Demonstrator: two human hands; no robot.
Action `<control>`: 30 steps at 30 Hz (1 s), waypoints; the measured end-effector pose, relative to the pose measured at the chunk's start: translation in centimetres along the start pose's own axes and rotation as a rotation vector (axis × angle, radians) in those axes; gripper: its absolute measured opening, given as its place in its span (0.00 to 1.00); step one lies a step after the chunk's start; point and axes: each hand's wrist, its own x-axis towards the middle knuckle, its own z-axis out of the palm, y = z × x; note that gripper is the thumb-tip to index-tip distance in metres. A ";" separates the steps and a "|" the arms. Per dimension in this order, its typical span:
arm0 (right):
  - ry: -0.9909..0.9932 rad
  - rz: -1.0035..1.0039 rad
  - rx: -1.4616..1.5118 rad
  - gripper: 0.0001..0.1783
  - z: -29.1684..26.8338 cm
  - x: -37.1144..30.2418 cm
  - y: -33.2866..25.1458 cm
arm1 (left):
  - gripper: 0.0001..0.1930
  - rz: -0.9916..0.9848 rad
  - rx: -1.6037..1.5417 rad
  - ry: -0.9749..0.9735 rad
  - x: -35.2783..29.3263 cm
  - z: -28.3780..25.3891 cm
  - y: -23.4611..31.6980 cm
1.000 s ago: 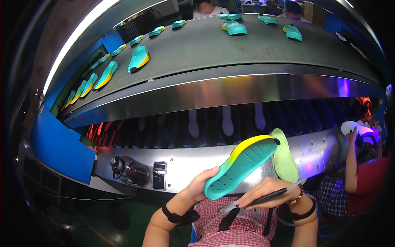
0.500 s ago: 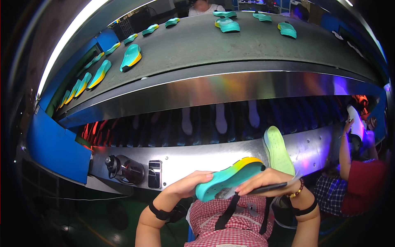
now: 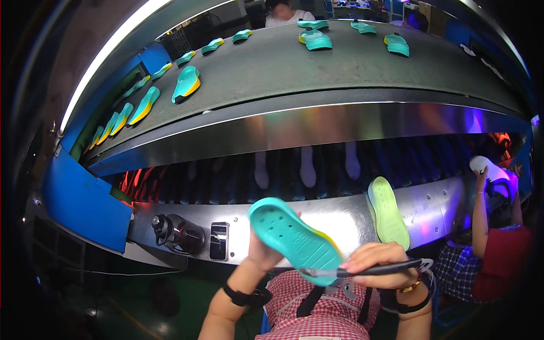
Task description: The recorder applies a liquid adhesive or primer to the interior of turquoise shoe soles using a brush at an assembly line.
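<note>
My left hand [image 3: 264, 250] is closed around the side of a teal shoe sole [image 3: 292, 235] with a yellow edge. Its inner face, with small holes at the broad end and ridges, is turned up. In my right hand [image 3: 381, 254] is a slim black-handled tool [image 3: 399, 267]; its thin greyish tip lies over the narrower end of the sole. Whether the tip is a blade or bristles I cannot tell. Just beyond my right hand, a pale green sole [image 3: 387, 212] lies on the metal ledge.
A dark bottle [image 3: 180, 233] and a phone [image 3: 219, 241] stand on the metal ledge [image 3: 306, 208] at left. Above, several teal and yellow soles [image 3: 187, 84] rest on a dark conveyor belt [image 3: 255, 71]. At right, a co-worker in red [image 3: 501, 258] handles a white shoe [image 3: 490, 170].
The teal sole has been turned so its inner face shows, and its broad end has swung up and left. The tool's tip now points left across the sole.
</note>
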 end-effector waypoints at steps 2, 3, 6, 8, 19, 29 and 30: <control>0.171 0.180 -0.107 0.12 0.5 0.3 0.8 | 0.44 -0.200 0.172 -0.080 0.2 2.4 -3.2; 0.192 0.255 -0.145 0.12 1.0 0.3 1.7 | 0.44 -0.206 0.174 -0.083 0.1 1.9 -4.0; 0.279 0.347 -0.073 0.11 2.1 -0.6 4.0 | 0.47 -0.186 0.090 -0.012 -0.3 0.2 -5.7; 0.225 0.171 -0.228 0.11 2.7 -0.3 4.2 | 0.46 -0.066 0.133 0.124 0.1 0.2 -6.0; 0.202 0.253 -0.103 0.10 2.6 0.7 1.9 | 0.46 0.098 0.181 0.070 0.0 1.7 -5.2; 0.091 0.208 -0.137 0.13 1.5 -0.1 2.5 | 0.45 0.199 0.160 0.008 0.9 2.3 -4.0; 0.008 0.158 -0.110 0.12 1.7 -0.2 2.5 | 0.45 0.200 0.158 0.008 1.1 2.2 -3.8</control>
